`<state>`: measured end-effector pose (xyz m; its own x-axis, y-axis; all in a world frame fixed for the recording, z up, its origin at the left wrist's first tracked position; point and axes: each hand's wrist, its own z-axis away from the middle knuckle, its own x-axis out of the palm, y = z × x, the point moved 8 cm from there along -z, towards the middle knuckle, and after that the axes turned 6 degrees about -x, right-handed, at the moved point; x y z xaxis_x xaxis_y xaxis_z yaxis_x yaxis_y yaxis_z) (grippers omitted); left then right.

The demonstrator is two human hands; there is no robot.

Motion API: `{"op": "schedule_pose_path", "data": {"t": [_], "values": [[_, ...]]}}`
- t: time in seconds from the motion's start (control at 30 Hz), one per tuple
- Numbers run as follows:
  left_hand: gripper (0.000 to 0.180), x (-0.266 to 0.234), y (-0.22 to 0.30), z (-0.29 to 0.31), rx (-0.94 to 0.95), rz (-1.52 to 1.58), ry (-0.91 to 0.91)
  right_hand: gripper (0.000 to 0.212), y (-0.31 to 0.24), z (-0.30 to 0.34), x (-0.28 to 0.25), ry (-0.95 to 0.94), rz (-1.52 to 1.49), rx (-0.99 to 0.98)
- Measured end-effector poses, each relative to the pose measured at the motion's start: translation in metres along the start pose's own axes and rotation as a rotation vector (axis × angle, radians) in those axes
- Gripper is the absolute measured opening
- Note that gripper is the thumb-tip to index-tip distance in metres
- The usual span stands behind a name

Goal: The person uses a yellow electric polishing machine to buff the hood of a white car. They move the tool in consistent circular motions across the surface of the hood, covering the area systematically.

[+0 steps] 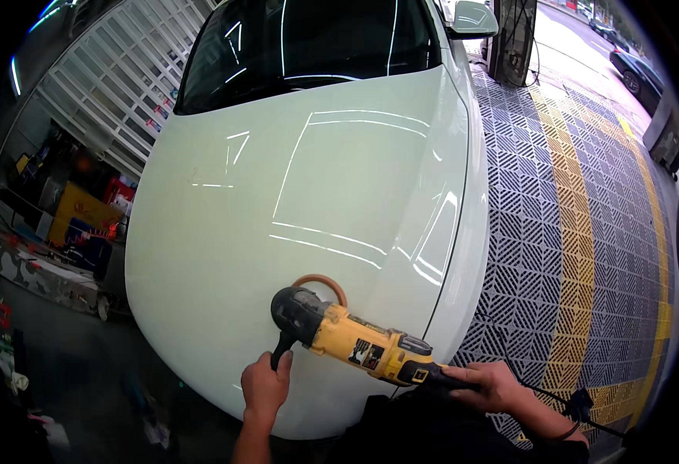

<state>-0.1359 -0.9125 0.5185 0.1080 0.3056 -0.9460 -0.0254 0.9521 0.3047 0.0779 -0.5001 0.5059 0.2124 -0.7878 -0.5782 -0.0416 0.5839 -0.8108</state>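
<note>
A yellow and black car polisher (355, 337) lies across the front of a pale car hood (223, 247). Its brownish-orange pad (331, 284) shows as a curved rim beyond the black head, against the paint; the rest of the pad is hidden by the machine. My left hand (265, 387) is closed around the black side handle (281, 352) near the head. At the other end, my right hand (488, 385) grips the black rear handle. A dark power cord (548, 393) runs from there past my right forearm.
Above the hood is the dark windshield (316, 42), with a side mirror (474, 19) at its right. Grey and yellow floor grating (525, 232) runs along the car's right side. A black post (512, 42) stands beyond. Shelves and cluttered tools (84, 213) line the left.
</note>
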Motion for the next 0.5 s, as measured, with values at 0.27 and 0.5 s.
{"op": "schedule_pose_path", "data": {"t": [0.27, 0.5], "values": [[0.078, -0.005, 0.238, -0.191, 0.306, -0.138, -0.104, 0.059, 0.062, -0.034, -0.094, 0.506, -0.227, 0.08], [0.084, 0.005, 0.403, -0.322, 0.388, -0.211, -0.101, 0.059, 0.093, -0.113, -0.211, 0.612, -0.273, 0.258]]}}
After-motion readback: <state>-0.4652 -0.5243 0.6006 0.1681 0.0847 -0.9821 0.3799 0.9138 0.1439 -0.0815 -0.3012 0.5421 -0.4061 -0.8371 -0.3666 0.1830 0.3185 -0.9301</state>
